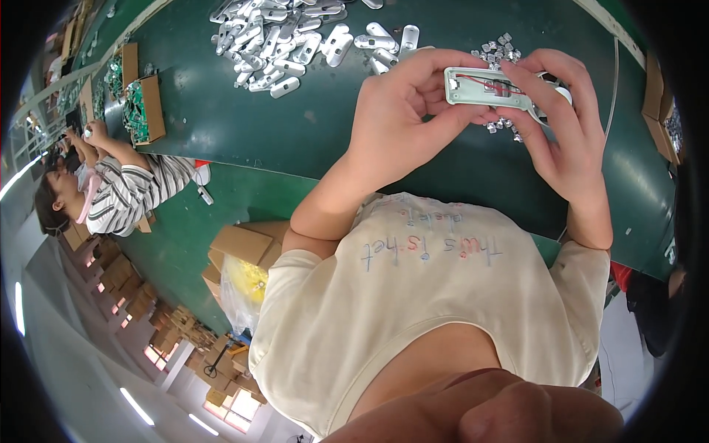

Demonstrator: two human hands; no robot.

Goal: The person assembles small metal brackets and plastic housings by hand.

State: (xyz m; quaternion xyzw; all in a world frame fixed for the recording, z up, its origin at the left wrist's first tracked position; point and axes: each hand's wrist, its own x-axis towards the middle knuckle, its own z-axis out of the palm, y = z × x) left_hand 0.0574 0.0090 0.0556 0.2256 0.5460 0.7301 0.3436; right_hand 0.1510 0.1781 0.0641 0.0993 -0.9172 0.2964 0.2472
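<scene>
Between my hands is a long pale green plastic housing (pixel 473 97), its open side facing up. Thin red wires and a dark part show inside it, and its right end narrows into a rounded, ring-like head partly covered by my fingers. My left hand (pixel 402 122) grips the left end, thumb along the near edge and fingers behind. My right hand (pixel 572 125) closes on the right end, its fingers reaching over the top of the housing. Small shiny clear or metallic pieces (pixel 504 49) lie on the green table (pixel 295 136) just behind and below the housing.
A heap of silver oval covers (pixel 277 44) spreads across the far side of the table. Cardboard boxes with green parts (pixel 139 111) stand at the left, beyond which a co-worker (pixel 125 192) sits. Another box (pixel 659 111) is at the right edge. An open carton (pixel 240 247) stands left of me.
</scene>
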